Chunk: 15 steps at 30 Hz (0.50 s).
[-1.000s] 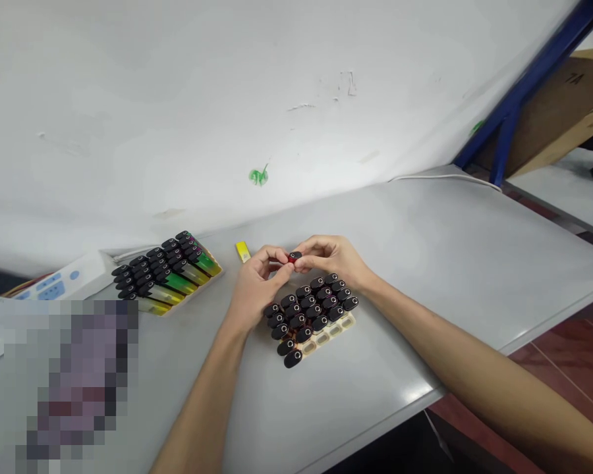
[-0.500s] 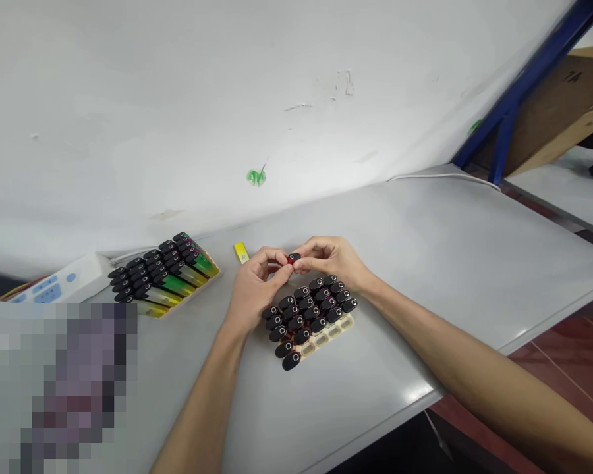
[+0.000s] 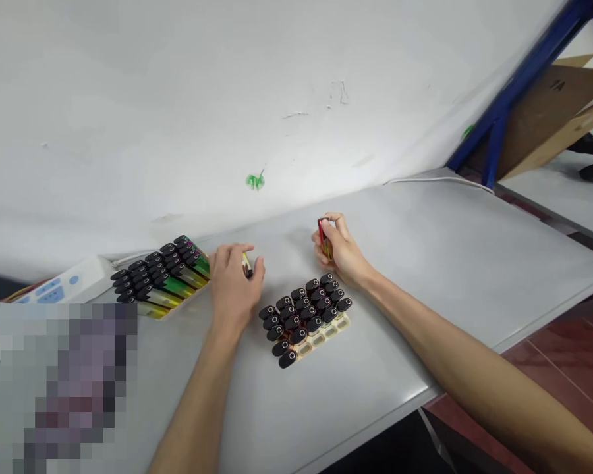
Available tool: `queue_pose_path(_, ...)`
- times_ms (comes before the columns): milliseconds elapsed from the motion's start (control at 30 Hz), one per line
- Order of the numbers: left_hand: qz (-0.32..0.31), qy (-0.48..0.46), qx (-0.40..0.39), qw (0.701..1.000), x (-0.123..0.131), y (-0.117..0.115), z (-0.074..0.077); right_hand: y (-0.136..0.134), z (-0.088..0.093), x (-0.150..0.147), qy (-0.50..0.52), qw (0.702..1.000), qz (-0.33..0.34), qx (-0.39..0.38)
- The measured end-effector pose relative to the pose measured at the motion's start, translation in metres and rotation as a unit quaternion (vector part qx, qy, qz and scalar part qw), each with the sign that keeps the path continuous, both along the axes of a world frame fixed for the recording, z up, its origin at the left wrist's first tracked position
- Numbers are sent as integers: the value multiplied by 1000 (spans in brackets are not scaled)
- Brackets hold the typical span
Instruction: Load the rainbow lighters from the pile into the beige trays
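My right hand (image 3: 340, 247) is closed around a slim red and yellow vape-like stick (image 3: 322, 232), held up above the table with the thumb against it. My left hand (image 3: 234, 280) is at a yellow stick with a dark end (image 3: 248, 263); its thumb and fingers are apart around the stick, which is partly hidden behind the hand. Between my forearms sits a cream tray (image 3: 318, 341) of upright, black-topped sticks (image 3: 304, 304), with several bare slots along its near right side.
A second tray (image 3: 190, 297) of black-topped sticks with green and yellow bodies stands left of my left hand. Behind it lie a white power strip (image 3: 82, 280) and cables. A wall backs the grey table (image 3: 425, 250); a blue frame (image 3: 499, 131) and cardboard box (image 3: 556, 112) stand right.
My hands have moved apart. The right hand has lifted the red stick up and right, away from the left. The left hand has shifted left and opened around the yellow stick.
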State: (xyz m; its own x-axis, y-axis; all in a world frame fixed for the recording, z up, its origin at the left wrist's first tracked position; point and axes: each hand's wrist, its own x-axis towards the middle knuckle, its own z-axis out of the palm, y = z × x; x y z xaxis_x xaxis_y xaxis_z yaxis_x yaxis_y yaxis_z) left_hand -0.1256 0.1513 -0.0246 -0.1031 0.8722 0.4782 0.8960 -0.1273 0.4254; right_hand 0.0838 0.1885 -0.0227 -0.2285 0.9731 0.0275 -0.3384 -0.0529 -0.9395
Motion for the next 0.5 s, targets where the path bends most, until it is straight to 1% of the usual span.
queue_pose_path(67, 46, 60, -37, 996, 1, 0, -3, 3, 1, 5, 10, 1000, 17, -24)
queue_pose_path(133, 86, 94, -81, 989, 3, 0, -5, 4, 2, 8, 5, 998, 41, -39)
queue_pose_path(200, 100, 118, -117, 981, 4, 0, -6, 4, 2, 10, -9, 998, 42, -49)
queue_pose_path(267, 93, 127, -134, 978, 4, 0, -6, 4, 1, 11, -16, 998, 24, -57)
queue_pose_path(333, 82, 112, -127, 982, 2, 0, -5, 4, -1, 10, -13, 998, 7, -62)
queue_pose_path(400, 63, 69, -98, 991, 1, 1, -5, 5, -3, 10, -6, 998, 2, -66)
queue_pose_path(467, 37, -7, -59, 998, 1, 1, -4, 5, -3, 9, -2, 998, 0, -68)
queue_pose_path(500, 22, -59, -42, 997, 1, 1, -3, 5, -3, 9, -2, 998, 0, -69)
